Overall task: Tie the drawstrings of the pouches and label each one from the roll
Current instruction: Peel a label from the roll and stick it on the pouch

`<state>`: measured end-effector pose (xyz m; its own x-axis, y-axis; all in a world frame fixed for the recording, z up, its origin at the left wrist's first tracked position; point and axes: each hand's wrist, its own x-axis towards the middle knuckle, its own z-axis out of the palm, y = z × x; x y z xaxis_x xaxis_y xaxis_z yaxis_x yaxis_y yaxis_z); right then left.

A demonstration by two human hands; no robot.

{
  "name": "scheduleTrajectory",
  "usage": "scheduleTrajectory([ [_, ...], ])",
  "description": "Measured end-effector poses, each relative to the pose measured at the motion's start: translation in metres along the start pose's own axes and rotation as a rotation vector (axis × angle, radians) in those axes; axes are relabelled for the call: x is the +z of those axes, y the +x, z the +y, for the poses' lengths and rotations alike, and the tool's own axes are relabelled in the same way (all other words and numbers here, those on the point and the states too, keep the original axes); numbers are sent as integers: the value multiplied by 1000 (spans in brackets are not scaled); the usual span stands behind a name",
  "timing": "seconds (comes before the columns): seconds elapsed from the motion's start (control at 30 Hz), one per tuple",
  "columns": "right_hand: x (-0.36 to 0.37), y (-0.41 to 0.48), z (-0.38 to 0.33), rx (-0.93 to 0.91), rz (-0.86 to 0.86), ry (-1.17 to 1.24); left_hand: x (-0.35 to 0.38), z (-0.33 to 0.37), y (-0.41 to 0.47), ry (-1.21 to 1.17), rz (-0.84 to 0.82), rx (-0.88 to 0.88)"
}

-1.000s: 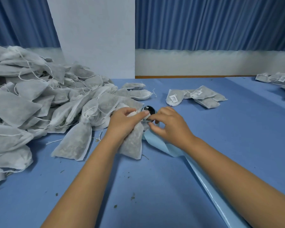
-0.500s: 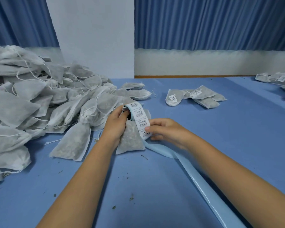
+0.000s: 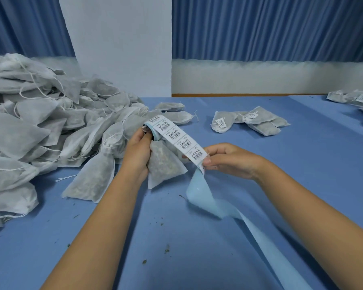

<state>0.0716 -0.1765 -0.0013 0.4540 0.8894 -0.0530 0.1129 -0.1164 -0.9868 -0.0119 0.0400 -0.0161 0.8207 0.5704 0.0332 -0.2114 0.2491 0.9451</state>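
Since the frame half a second back, the strip of labels (image 3: 181,144) has been drawn out longer. The right hand (image 3: 228,162) has pulled its end toward the right, and the label roll (image 3: 151,130) has risen slightly. That roll sits at centre frame with the fingers of the left hand (image 3: 137,153) curled round it. The same hand clamps a pouch (image 3: 166,167) under its palm, probably so the pouch waits just beneath the next label. The right hand pinches the strip's lower end between thumb and fingers, holding it taut so a label can peel away. Spent backing paper (image 3: 210,198) trails from that pinch to the lower right across the blue table (image 3: 302,174). Unlabelled pouches (image 3: 40,132) are heaped at the left, while labelled pouches (image 3: 249,122) lie well apart at upper right, seemingly to keep finished work separate from the rest.
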Motion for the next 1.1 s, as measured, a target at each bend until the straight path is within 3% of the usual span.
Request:
scheduleTrajectory([
  [0.13, 0, -3, -3, 10, -55, 62, -5, -3, 4, -33, 39, -36],
  [0.43, -11, -10, -2, 225, -55, -200, -15, -10, 10, -36, 123, -70],
  [0.57, -5, -7, 5, 271, 156, -317, -15, -14, 10, 17, 90, -80],
  [0.73, 6, 4, 7, 30, 516, -385, -13, -15, 8, 29, 58, -79],
  [0.93, 25, 10, 5, 112, 268, -220, -15, -17, 7, 58, 36, -97],
  [1.1, 25, 8, 9, 31, 259, -88, -16, -21, 7, 283, 60, -79],
])
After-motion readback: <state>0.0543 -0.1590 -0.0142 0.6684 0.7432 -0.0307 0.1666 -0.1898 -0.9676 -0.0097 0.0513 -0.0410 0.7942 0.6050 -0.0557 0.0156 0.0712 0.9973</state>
